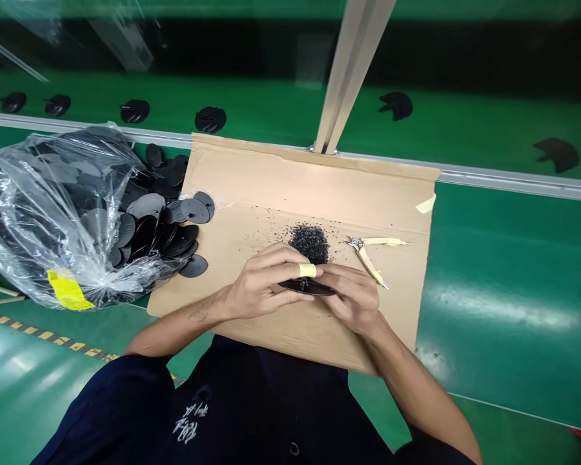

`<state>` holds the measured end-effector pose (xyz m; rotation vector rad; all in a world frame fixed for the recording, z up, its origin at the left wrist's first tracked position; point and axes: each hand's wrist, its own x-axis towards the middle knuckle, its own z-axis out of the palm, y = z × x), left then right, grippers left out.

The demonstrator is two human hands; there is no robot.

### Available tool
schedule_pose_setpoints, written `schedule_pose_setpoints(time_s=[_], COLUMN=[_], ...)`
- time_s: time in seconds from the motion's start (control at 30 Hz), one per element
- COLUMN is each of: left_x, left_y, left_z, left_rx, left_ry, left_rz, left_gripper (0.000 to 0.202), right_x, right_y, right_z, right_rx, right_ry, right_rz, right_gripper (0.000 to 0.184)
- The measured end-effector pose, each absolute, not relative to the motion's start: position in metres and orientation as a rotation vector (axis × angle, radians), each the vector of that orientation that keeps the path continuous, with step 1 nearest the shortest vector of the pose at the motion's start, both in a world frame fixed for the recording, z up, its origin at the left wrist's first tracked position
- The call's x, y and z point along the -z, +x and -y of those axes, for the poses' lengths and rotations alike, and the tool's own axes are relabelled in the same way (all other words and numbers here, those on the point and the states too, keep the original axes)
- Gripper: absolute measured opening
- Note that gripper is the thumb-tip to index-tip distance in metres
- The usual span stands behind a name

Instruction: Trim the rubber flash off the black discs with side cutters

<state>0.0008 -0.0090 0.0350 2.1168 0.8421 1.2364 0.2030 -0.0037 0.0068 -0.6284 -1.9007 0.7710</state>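
Observation:
Both hands meet over the cardboard sheet (pixel 281 174), gripping one thin black plastic disc (pixel 314 289) between them. My left hand (pixel 266 281) pinches the disc from the left, with yellow tape wrapped around one finger. My right hand (pixel 353 294) has its fingers closed on the disc's right side. A small stem shows on the disc near the left fingertips; the rest is partly covered by fingers. Just beyond the hands lies a pile of small black plastic bits (pixel 310 242). Nippers (pixel 368 250) with yellowish handles lie spread on the cardboard, right of the pile.
A clear plastic bag (pixel 53 200) full of black discs spills several onto the cardboard's left side. Behind the cardboard runs a green conveyor belt (pixel 261 106) carrying scattered black parts. A metal post (pixel 351 71) rises from the rail at the cardboard's back edge.

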Motion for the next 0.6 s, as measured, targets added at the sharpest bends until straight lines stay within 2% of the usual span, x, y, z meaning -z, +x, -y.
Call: schedule_pose_setpoints(time_s=[0.17, 0.43, 0.6], left_x=[-0.033, -0.031, -0.038], left_y=[0.002, -0.004, -0.013], left_z=[0.011, 0.013, 0.008], left_rx=[-1.277, -1.278, -1.08], left_ry=[2.038, 2.09, 1.749], left_rz=[-0.809, -0.891, -0.773], left_gripper=[0.027, 0.026, 0.053], right_x=[-0.008, -0.014, -0.016], right_y=[0.201, 0.204, 0.205], right_z=[0.004, 0.003, 0.002], right_rx=[-0.809, -0.654, -0.781], right_ry=[-0.628, -0.689, -0.67], right_rz=[1.854, 1.825, 1.765], right_gripper=[0.02, 0.028, 0.02])
